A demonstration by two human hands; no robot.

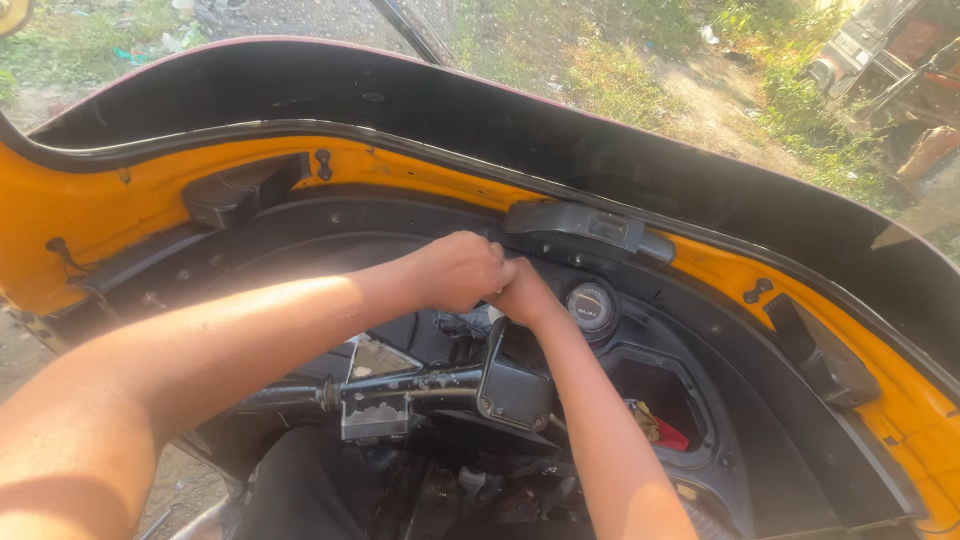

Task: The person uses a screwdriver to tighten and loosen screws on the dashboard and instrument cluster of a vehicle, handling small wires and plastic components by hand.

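I look down into the front of a small yellow-and-black vehicle. My left hand (458, 270) is closed into a fist just under the black dashboard housing (575, 230), pressed against my right hand (522, 292). My right hand is also closed, its fingers curled out of sight behind the left. What either hand grips is hidden. Below the hands runs the handlebar (400, 385) with a black switch box (515, 385) and a metal reservoir (375, 415). A round gauge (590, 306) sits just right of my hands.
The yellow inner panel (110, 205) curves round the windscreen's lower edge, with black brackets on the left (240, 190) and right (825, 355). A recess at lower right holds a red object (672, 436). Outside the glass lie grass, dirt (700, 100) and another vehicle (890, 50).
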